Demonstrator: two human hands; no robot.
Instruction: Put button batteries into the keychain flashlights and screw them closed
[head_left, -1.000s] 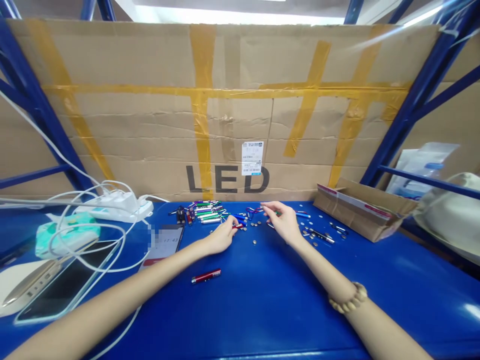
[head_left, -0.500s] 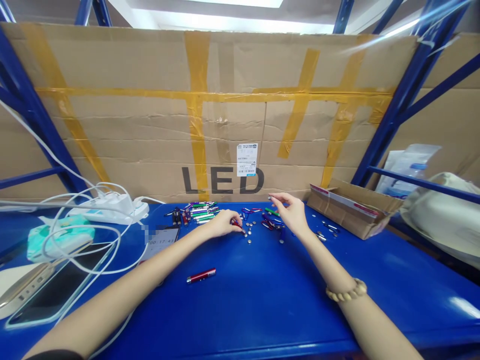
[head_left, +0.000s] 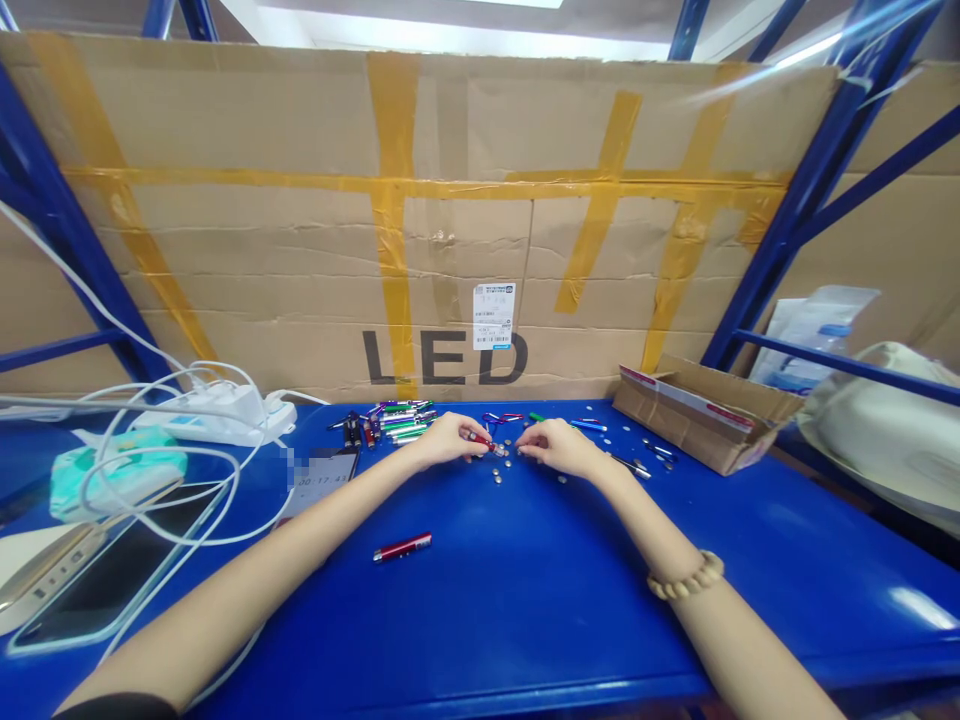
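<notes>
My left hand (head_left: 448, 438) grips a small red penlight (head_left: 478, 438), its end pointing right toward my other hand. Facing it, my right hand (head_left: 561, 447) has thumb and fingers pinched around something tiny and silvery, perhaps a button cell; its details are too small to make out. Several button cells (head_left: 497, 479) lie scattered on the blue table (head_left: 510, 620) between and below the hands. A second red penlight (head_left: 403, 548) rests nearer to me, apart from both hands. Behind my right hand, metal clips and coloured tubes are partly hidden.
A pile of coloured penlights (head_left: 401, 420) lies back left, beside a phone showing a timer (head_left: 322, 475). White cables (head_left: 232, 480), a power strip (head_left: 214, 415) and a dark-screened phone (head_left: 120, 570) crowd the left. An open cardboard box (head_left: 705, 415) stands back right. A cardboard wall (head_left: 300, 260) closes the back.
My right hand has come down and left, close to my left hand. The red penlight in my left hand is now raised slightly and shows more of its length.
</notes>
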